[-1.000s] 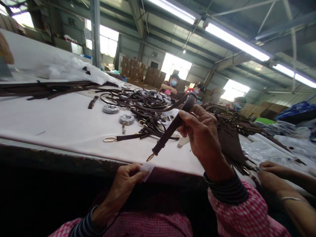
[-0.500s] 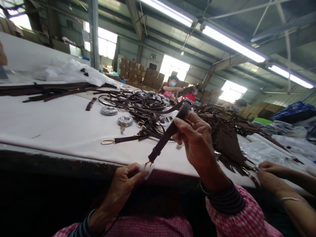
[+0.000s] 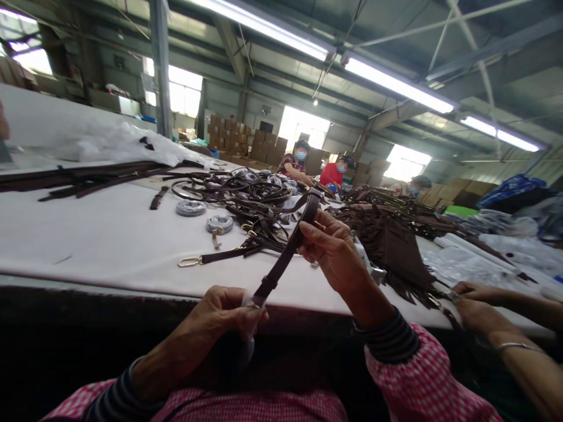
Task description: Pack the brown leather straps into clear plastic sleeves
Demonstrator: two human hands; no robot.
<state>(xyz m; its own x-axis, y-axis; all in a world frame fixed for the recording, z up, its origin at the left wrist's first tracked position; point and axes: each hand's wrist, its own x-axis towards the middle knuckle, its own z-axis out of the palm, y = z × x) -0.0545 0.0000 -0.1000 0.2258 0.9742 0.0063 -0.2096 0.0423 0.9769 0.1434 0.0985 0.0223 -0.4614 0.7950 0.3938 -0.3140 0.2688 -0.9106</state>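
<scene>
A dark brown strap [image 3: 281, 264] runs slanting between my two hands over the table's front edge. My right hand [image 3: 336, 252] is closed round its upper, looped part. At the lower end, my left hand [image 3: 229, 313] pinches a piece of translucent white wrapping [image 3: 248, 347] around the strap's metal clasp, which is mostly hidden. Beyond them lies a tangled pile of dark straps [image 3: 264, 225]. A strap with a gold oval ring [image 3: 190, 262] points left from the pile. Two wrapped grey coils [image 3: 190, 207] [image 3: 219, 224] sit on the white tabletop.
Brown fringed pieces [image 3: 396, 246] and clear plastic bags [image 3: 466, 264] lie on the right. A co-worker's hands [image 3: 475, 305] hold a strap there. More long straps [image 3: 79, 176] and white plastic [image 3: 123, 140] are at the left. People work across the table [image 3: 109, 234].
My left hand has moved slightly left and down, and the wrapping now covers the clasp and hangs below the fingers. My right hand and the strap have shifted a little left and down.
</scene>
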